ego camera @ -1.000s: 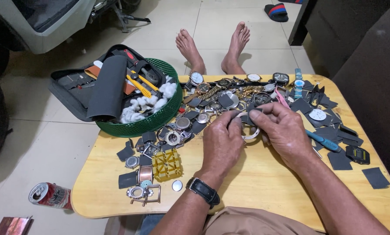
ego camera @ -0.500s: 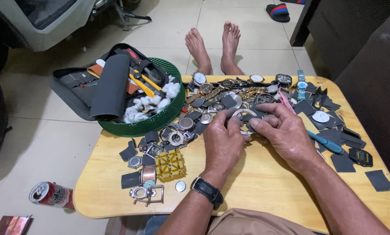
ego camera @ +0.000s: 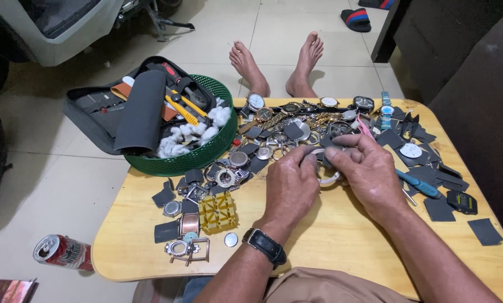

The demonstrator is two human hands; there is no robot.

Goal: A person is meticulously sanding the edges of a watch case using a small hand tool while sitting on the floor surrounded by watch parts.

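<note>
Roughly centre of the pale wooden low table (ego camera: 330, 235), both hands meet over a silver round watch case (ego camera: 325, 178). Left hand (ego camera: 291, 188) has fingers curled narrow, pinching the case rim; right hand (ego camera: 366, 171) grips the same case plus a small dark grey cloth (ego camera: 334, 147). At 10 o'clock sits a green plastic mesh basket (ego camera: 190, 160) with cotton and tools. White tiled floor (ego camera: 55, 191) around; crushed red drink can (ego camera: 62, 252) at 8 o'clock.
</note>
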